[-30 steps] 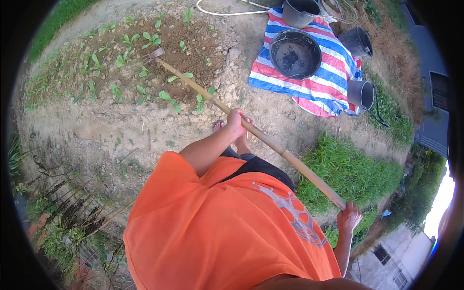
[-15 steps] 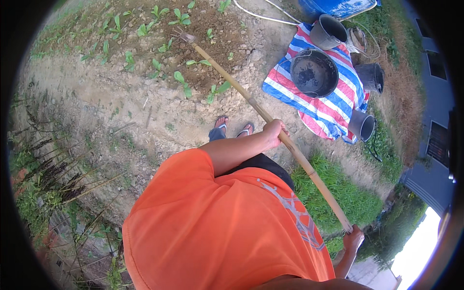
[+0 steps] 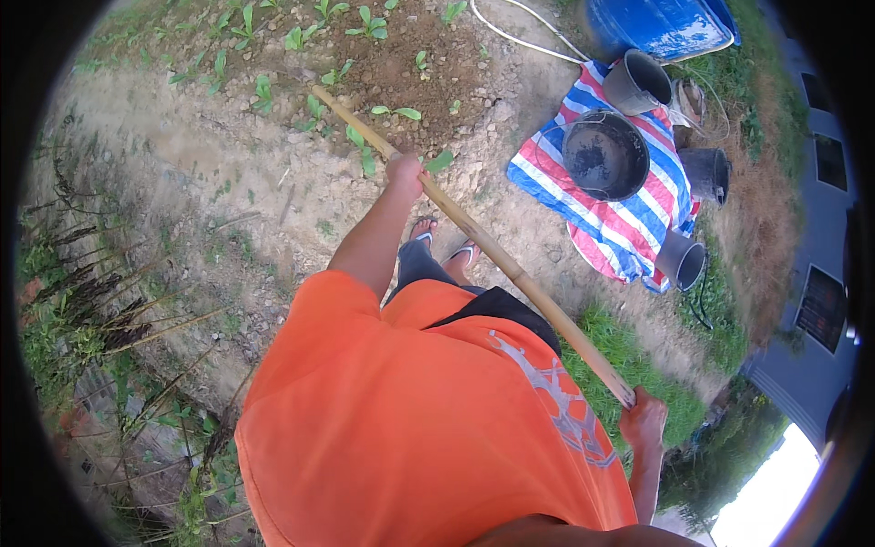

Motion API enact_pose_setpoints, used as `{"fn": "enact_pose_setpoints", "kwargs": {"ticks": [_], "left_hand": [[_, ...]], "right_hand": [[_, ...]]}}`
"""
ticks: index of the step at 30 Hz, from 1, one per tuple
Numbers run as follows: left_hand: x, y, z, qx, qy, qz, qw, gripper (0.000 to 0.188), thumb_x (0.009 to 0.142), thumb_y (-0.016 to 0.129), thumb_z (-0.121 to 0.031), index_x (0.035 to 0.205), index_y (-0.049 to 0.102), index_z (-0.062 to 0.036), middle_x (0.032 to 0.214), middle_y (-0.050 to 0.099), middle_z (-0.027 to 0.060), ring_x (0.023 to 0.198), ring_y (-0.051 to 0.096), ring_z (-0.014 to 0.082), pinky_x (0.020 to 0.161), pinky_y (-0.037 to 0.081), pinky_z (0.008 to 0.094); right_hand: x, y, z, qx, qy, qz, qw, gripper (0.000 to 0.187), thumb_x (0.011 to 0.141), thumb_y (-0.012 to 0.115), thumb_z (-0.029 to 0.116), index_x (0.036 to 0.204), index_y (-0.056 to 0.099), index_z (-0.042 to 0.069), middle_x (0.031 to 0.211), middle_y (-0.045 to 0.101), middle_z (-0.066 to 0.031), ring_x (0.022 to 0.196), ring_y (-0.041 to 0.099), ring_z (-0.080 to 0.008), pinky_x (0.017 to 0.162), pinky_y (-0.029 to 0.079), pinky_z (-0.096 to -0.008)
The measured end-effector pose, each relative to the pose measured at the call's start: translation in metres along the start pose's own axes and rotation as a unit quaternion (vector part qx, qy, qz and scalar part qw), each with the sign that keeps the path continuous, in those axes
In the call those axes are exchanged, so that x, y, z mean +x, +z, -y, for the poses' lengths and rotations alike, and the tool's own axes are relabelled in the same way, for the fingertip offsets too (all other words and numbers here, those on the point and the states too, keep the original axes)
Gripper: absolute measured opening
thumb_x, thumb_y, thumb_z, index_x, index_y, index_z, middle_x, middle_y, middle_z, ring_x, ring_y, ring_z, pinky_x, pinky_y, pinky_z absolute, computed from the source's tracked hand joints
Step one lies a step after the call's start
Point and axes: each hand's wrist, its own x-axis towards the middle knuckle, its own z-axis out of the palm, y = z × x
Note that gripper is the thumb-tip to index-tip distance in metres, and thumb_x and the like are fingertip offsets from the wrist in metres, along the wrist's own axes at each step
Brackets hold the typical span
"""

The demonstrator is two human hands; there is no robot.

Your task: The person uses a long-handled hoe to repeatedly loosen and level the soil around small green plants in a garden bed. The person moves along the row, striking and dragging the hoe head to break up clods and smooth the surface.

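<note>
Bamboo pole [image 3: 492, 249] in both hands [image 3: 406, 173] [image 3: 644, 419] clears tarp edge [image 3: 540, 185].

My shirt [image 3: 410, 401] is orange w/ grey print [image 3: 561, 392]; my pole [image 3: 510, 272] is lt. tan. I see a sheet [image 3: 597, 219] striped red, white & blue, dk. grey buckets [image 3: 636, 84], a blue container [image 3: 656, 27] w/ white patches, lt. green seedlings [image 3: 369, 23], brown soil [image 3: 428, 55].

1 long tan bamboo pole [image 3: 517, 272], 2 bare hands [image 3: 406, 173], 2 wht-strapped sandals [image 3: 423, 237], 4 dk-grey round plastic buckets [image 3: 605, 157], 1 lg blue plastic tub [image 3: 658, 25] & 1 red-wht-blue striped sheet [image 3: 629, 230] are counted; exact no. of green leafy seedlings [image 3: 367, 25] can't be told.
</note>
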Motion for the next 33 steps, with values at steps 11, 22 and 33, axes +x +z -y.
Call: {"fn": "enact_pose_setpoints", "kwargs": {"ticks": [11,22,33], "left_hand": [[-0.021,0.001,0.025,0.070,0.006,-0.009,0.997,0.020,0.086,0.052,-0.003,0.104,0.046,-0.0016,0.077,0.052,0.0147,0.050,0.049,0.0242,0.042,0.043,0.0398],[-0.042,-0.010,0.065,0.105,-0.034,-0.052,0.992,0.003,0.089,0.050,-0.005,0.091,0.047,-0.0052,0.070,0.047,0.0105,0.053,0.047,0.0217,0.047,0.043,0.0384],[-0.030,-0.023,0.066,0.142,-0.016,-0.009,0.990,0.012,0.084,0.052,0.000,0.095,0.048,-0.0013,0.070,0.049,0.0138,0.052,0.049,0.0250,0.045,0.042,0.0399]], "right_hand": [[-0.018,0.020,-0.024,0.020,0.018,0.003,1.000,0.009,0.066,0.060,0.001,0.069,0.053,0.004,0.064,0.058,-0.0216,0.061,0.058,-0.0438,0.058,0.045,-0.0524],[-0.042,0.066,-0.038,0.020,0.063,0.035,0.997,0.010,0.067,0.063,0.003,0.072,0.054,0.005,0.061,0.058,-0.0202,0.059,0.059,-0.0420,0.056,0.045,-0.0501],[-0.061,0.115,-0.019,0.077,0.083,0.116,0.987,0.015,0.065,0.064,0.005,0.075,0.053,0.005,0.062,0.059,-0.0205,0.061,0.061,-0.0417,0.058,0.047,-0.0522]]}}
